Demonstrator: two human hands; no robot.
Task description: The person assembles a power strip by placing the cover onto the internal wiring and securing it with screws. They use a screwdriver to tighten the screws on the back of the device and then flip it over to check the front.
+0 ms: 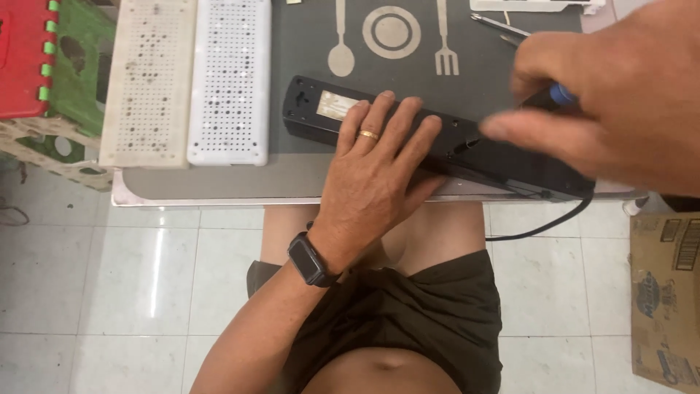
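Observation:
A long black power strip (321, 117) lies face down across the near edge of a small grey table (219, 182), its black cable (543, 228) hanging off the right end. My left hand (375, 171), with a ring and a dark wristwatch, presses flat on the strip's middle. My right hand (612, 95) hovers blurred above the strip's right half, closed on a screwdriver with a blue and black handle (558, 93). Its tip meets the strip near a screw hole (467, 144).
Two perforated panels, one beige (149, 80) and one white (230, 76), lie on the table's left. A metal tool (499, 25) rests at the back. Red and green plastic stools (44, 58) stand left, a cardboard box (667, 299) on the tiled floor right.

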